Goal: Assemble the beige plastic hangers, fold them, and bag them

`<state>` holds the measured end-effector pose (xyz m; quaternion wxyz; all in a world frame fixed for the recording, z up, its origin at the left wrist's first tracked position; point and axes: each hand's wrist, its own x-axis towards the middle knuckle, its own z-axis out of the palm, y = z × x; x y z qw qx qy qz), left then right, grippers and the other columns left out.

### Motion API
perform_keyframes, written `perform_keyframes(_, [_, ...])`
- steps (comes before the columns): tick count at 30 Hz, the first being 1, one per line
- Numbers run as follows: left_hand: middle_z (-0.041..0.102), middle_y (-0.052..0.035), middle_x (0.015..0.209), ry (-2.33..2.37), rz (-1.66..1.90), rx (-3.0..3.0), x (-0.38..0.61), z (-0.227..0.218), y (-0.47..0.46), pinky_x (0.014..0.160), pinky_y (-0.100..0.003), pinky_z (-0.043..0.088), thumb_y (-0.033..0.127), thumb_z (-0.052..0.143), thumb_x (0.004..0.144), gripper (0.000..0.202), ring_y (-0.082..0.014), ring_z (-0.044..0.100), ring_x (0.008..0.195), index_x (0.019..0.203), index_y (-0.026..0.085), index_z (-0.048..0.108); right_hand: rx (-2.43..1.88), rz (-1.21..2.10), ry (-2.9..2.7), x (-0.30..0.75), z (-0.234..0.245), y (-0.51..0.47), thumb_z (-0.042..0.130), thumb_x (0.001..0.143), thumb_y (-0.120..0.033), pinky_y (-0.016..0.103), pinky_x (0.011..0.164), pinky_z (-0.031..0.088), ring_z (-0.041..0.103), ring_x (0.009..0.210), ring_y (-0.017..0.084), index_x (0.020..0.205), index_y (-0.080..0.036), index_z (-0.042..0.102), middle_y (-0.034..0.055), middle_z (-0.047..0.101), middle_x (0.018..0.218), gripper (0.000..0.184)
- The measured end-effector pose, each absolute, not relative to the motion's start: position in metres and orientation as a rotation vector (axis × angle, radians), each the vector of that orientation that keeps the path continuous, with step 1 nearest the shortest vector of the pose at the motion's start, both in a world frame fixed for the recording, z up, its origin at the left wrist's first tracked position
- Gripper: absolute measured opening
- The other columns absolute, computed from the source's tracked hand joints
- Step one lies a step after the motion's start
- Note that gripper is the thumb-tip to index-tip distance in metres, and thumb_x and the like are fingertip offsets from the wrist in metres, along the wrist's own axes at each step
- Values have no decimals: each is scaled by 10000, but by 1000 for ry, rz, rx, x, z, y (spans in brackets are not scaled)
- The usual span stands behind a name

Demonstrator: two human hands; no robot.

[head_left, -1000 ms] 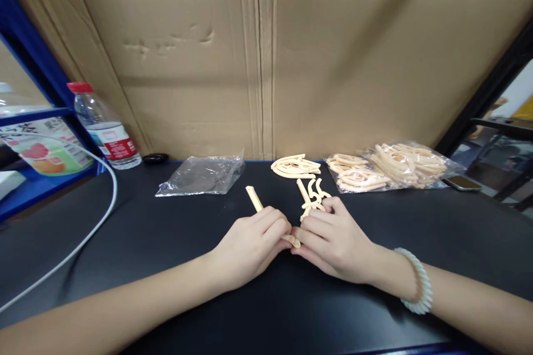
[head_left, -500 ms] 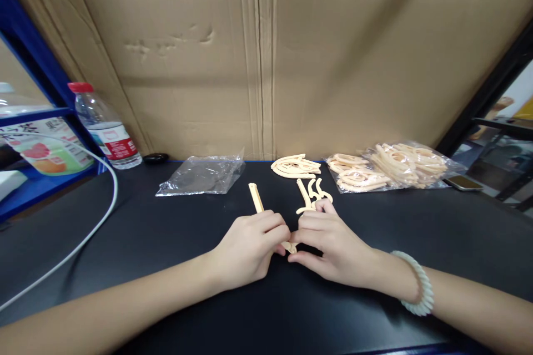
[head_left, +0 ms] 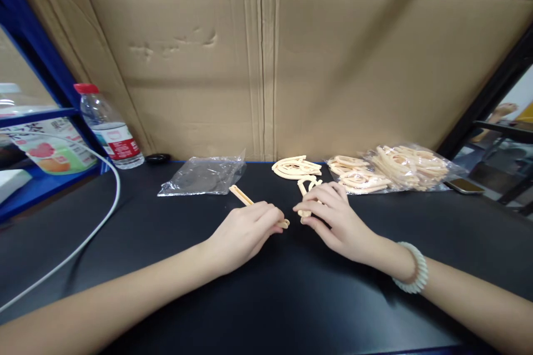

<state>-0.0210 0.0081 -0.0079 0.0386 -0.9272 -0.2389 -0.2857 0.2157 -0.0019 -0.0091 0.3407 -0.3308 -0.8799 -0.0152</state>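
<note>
My left hand [head_left: 249, 234] is closed around a long, slotted beige plastic bar [head_left: 240, 195], which resembles an arm of a folding hanger. One end slants up and left past the knuckles; the rounded other end shows at the fingertips. To the right, my right hand [head_left: 338, 223] is bent over a small group of loose beige pieces. Its thumb and fingers close on a small beige plastic piece [head_left: 305, 213], mostly hidden by the fingers. A curved beige piece [head_left: 308, 179] shows just beyond them. The two hands are apart.
Behind lie a pile of beige bars [head_left: 295, 167], a flat clear plastic bag [head_left: 204, 176] and bags of more beige parts [head_left: 406, 166]. A phone [head_left: 465, 186] is at right. On the left are a water bottle [head_left: 114, 133] and a white cable [head_left: 104, 216]. Cardboard [head_left: 187, 66] stands behind.
My hands have separated. The left one keeps the bar, now tilted further left. My right hand has moved up and away, over the loose pieces.
</note>
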Motion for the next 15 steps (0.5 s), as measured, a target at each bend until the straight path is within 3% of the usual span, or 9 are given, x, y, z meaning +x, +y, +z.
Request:
perform_keyframes(7, [630,-42,878,-797,-714,-2831,-26,-7,23,639,-255,496,179,370,999,171,-168,618,764,1059,188,529,-906,-109,-2353,212,-13,12,458,960,-145,475,1013,263,528,1105,237,1067,-217,622,62,662,1019,208])
perform_keyframes(15, [635,-59,926,-882,-683,-3034,-23,-6,23,807,-338,517,103,396,945,188,-195,582,877,949,179,568,-899,-116,-2458,204,-14,15,489,955,-145,489,1032,254,510,1147,239,1043,-206,657,53,671,1003,200])
